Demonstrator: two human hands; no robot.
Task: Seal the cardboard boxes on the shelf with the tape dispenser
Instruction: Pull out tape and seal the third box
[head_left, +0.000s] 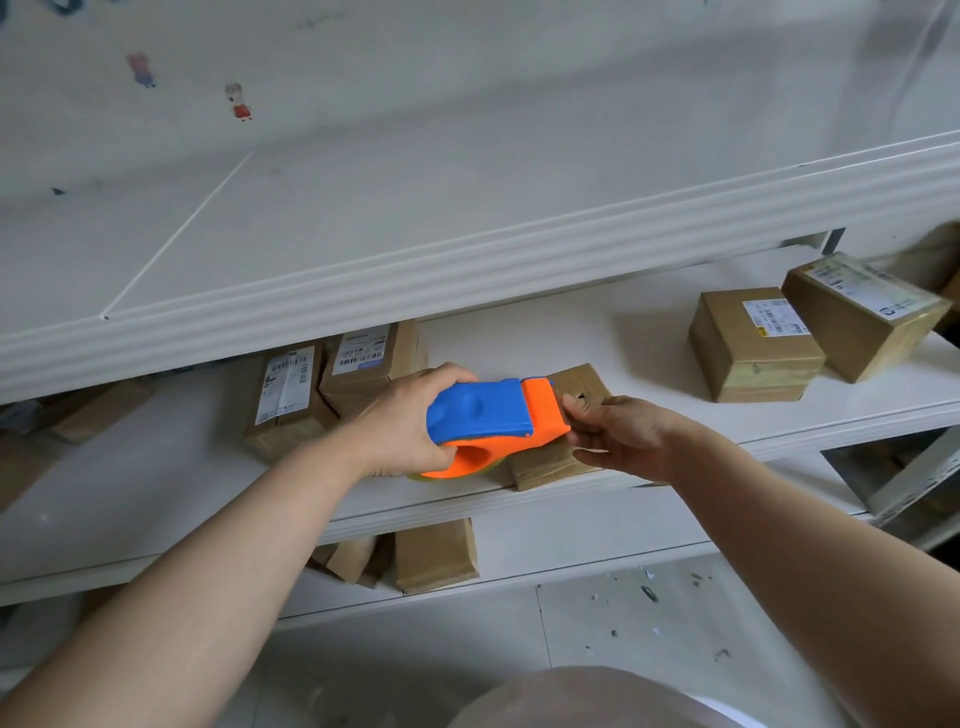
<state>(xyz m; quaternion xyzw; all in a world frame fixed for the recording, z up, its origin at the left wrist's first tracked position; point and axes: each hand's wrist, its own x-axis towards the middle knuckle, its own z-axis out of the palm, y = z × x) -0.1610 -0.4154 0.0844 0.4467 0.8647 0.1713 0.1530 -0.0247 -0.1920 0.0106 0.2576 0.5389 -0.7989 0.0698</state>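
White shelving is carrying the work: on the middle shelf (649, 332), near its front edge, a flat cardboard box (561, 457) is lying under the tape dispenser (493, 421). The left hand (410, 421) is wrapping closed around its blue grip, probably to press tape down; the right hand (623, 436) is pinching at its orange nose, fingers half curled, apparently steadying the box. Labelled boxes (753, 343) are sitting well apart to the right, leaving open room.

A blue-and-orange tape dispenser (491, 421), brown cardboard boxes (753, 345) with white barcode labels (284, 384), white shelf (519, 270).
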